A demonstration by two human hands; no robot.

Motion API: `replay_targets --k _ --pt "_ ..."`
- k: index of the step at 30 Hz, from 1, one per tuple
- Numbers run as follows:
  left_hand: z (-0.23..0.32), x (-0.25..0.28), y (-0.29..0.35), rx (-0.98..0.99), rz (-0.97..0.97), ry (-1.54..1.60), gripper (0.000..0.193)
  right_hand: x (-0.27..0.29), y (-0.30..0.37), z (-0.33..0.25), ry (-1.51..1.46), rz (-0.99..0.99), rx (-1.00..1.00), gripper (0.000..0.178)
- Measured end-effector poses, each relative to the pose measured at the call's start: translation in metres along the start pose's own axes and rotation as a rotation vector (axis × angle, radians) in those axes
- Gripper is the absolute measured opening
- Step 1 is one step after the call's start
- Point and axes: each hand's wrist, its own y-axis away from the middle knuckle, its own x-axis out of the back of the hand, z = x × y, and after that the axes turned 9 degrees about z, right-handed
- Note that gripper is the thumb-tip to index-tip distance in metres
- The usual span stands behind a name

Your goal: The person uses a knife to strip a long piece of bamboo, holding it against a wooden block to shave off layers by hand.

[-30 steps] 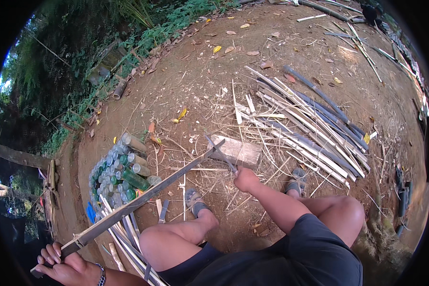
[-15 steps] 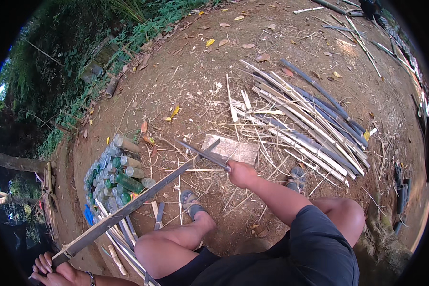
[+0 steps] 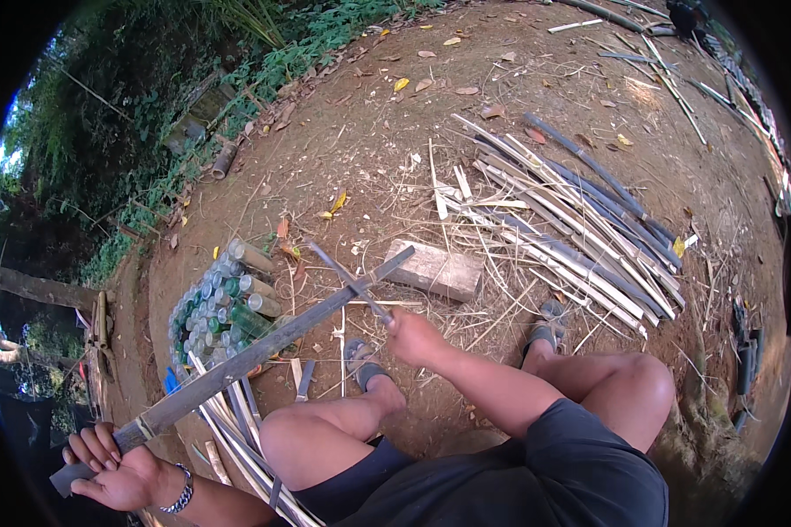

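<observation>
At eight o'clock the left hand [image 3: 121, 474] clamps its grip on a split-bamboo strip [image 3: 264, 350]; toward six, the right hand [image 3: 417, 338] clamps a knife [image 3: 333, 264] that crosses it.

Grey-brown strip [image 3: 255, 354]; grey blade [image 3: 332, 263]; tan block [image 3: 435, 270]; green bottle [image 3: 250, 321]; black shirt [image 3: 580, 479].

No lettering, label, brand, number or sign can be read in the head view.
</observation>
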Motion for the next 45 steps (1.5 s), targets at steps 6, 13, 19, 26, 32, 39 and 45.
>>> replay_targets --k 6,13,19,26,32,39,45 --pt "0.007 -0.013 0.016 0.002 -0.002 0.009 0.038 -0.023 -0.008 0.035 -0.033 0.132 -0.054 0.018" --pt "0.015 -0.009 0.025 0.006 0.037 -0.053 0.050 -0.007 0.015 0.018 0.129 0.066 0.456 0.021" --pt "0.019 -0.016 0.025 0.013 -0.083 0.010 0.049 -0.005 -0.025 0.037 -0.021 0.072 0.062 0.022" --pt "0.020 -0.016 0.024 0.021 0.025 -0.064 0.054 -0.041 -0.039 0.063 -0.109 0.188 -0.093 0.022" --pt "0.019 -0.001 0.018 0.039 0.063 -0.073 0.062 -0.043 -0.038 0.055 -0.155 0.259 -0.191 0.022" --pt "0.018 -0.001 0.022 0.031 0.161 -0.065 0.061 -0.034 -0.027 0.045 -0.066 0.197 0.110 0.022" --pt "0.022 0.002 0.019 0.058 0.140 -0.062 0.066 -0.041 -0.027 0.049 -0.079 0.261 0.069 0.019"
